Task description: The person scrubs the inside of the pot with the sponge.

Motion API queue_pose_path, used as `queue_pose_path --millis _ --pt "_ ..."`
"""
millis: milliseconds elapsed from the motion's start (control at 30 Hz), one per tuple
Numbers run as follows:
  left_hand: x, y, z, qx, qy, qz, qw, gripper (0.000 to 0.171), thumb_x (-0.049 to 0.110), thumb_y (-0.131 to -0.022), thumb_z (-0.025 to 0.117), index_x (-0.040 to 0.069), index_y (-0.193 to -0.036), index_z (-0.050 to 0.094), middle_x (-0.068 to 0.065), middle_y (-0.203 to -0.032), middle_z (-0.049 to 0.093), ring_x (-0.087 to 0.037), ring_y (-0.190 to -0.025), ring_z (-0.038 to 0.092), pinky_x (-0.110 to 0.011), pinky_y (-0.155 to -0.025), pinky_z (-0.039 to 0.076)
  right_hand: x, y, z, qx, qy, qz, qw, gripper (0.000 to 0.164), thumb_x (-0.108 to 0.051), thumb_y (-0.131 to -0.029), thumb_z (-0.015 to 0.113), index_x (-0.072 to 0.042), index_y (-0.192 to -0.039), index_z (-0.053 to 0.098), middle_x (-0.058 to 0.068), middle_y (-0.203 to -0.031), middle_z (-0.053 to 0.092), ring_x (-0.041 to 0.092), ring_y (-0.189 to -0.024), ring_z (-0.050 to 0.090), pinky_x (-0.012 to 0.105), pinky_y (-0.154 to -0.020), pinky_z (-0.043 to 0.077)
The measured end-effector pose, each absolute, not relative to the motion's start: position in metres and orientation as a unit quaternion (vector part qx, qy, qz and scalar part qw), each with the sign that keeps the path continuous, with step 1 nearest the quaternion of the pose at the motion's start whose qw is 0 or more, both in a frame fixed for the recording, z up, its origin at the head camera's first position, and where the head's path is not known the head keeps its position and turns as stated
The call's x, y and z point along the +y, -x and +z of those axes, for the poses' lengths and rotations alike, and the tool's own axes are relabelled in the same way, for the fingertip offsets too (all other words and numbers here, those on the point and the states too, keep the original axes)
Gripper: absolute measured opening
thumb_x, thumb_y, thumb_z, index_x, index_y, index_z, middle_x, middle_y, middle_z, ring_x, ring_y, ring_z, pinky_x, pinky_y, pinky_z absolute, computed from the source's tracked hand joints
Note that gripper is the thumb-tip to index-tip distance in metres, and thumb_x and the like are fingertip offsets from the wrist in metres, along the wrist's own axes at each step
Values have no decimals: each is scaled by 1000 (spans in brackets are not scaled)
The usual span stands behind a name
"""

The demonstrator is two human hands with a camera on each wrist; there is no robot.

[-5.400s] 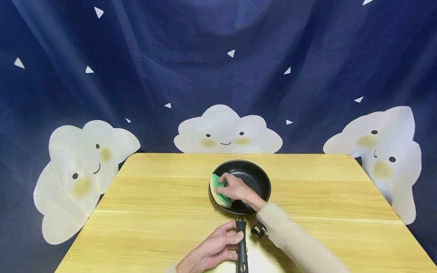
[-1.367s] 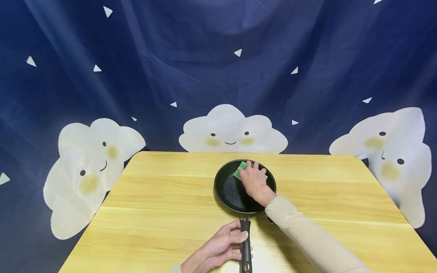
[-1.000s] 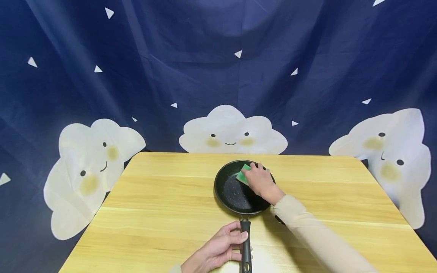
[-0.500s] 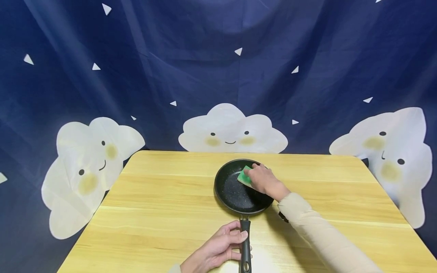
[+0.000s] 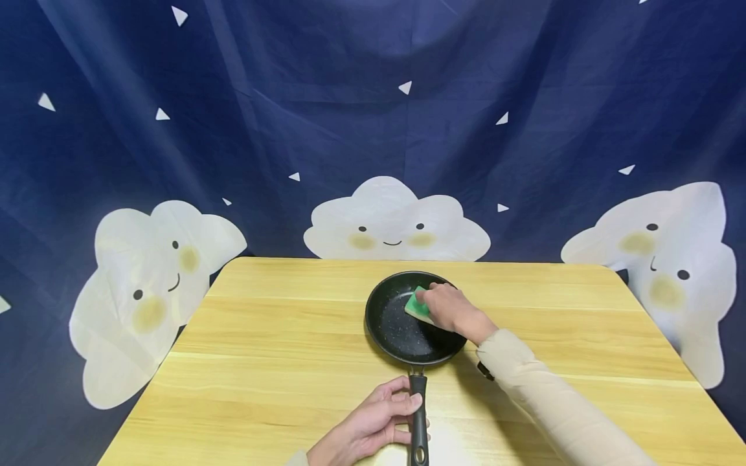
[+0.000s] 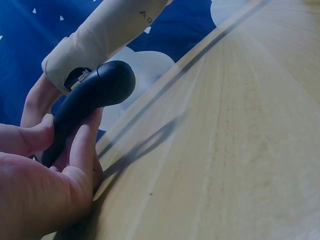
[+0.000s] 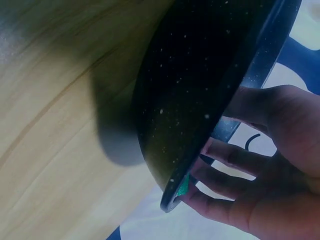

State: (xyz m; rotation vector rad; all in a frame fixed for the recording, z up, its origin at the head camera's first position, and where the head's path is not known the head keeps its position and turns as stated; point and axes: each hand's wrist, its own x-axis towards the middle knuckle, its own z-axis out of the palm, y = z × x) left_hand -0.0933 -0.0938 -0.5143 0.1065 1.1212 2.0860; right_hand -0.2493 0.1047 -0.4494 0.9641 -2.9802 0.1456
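A black speckled frying pan (image 5: 402,333) is at the middle of the table, its handle (image 5: 418,414) pointing to the near edge. My left hand (image 5: 373,421) grips that handle, thumb on top and fingers wrapped beneath, as the left wrist view also shows at the handle's rounded end (image 6: 117,82). Inside the pan, my right hand (image 5: 451,309) holds a green and cream sponge (image 5: 416,305) against the right part of the base. In the right wrist view the fingers (image 7: 225,180) reach over the rim, and only a bit of green sponge (image 7: 183,186) shows.
The pan stands on a light wooden table (image 5: 280,349) with rounded far corners. Behind it hangs a dark blue cloth (image 5: 350,116) printed with white clouds and triangles. A dark device (image 5: 485,371) sits under the right cuff.
Over the last seconds the right hand has carried the sponge from the pan's left side to the far edge, then to the right of the middle. The left hand keeps its grip on the handle.
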Motion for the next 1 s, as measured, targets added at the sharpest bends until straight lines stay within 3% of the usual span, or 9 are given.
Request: queue_pose_path --millis 467,1000 --pt "-94 95 -516 439 -43 812 383 12 14 -105 60 10 -115 55 -5 -95 61 -18 -88 68 -38 -77 63 116 241 -450 -929 -354 107 -13 23 0 -84 80 -7 -101 66 6 -84 62 24 -84 58 40 -74 55" --pt "-96 95 -516 432 -45 813 387 9 14 -105 59 11 -112 56 -6 -95 62 -17 -88 68 -36 -75 63 115 229 -452 -931 -343 119 -31 28 -5 -85 82 -6 -109 67 13 -99 67 30 -92 63 48 -75 57"
